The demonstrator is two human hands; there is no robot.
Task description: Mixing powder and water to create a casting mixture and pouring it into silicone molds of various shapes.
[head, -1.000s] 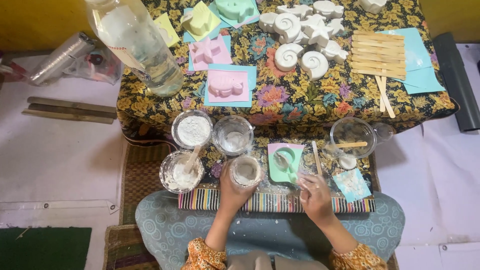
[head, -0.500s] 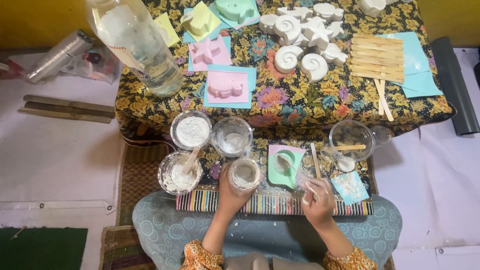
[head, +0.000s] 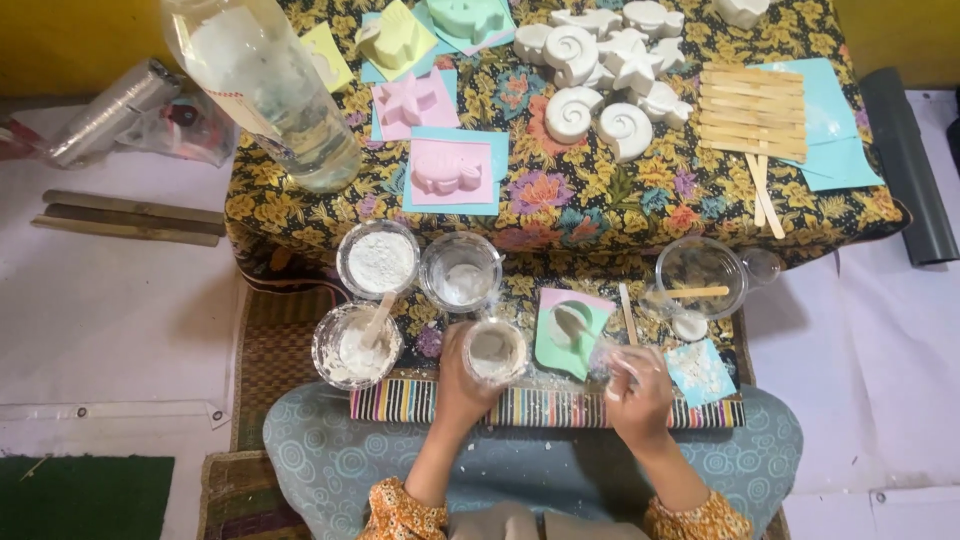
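left hand (head: 462,372): grip wrapped round cup (head: 495,350) of white paste | right hand (head: 636,385): grip pinched on small clear object (head: 607,357), unclear | green mould (head: 568,334) between | on bench (head: 560,195)

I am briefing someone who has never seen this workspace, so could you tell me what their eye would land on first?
Probably the cluster of white cast shells and stars at the top of the flowered cloth, beside a row of wooden sticks. Next, the big clear bottle at top left. Near the bottom edge, the left hand grips a small cup of white mix, and the right hand sits beside a green mould.
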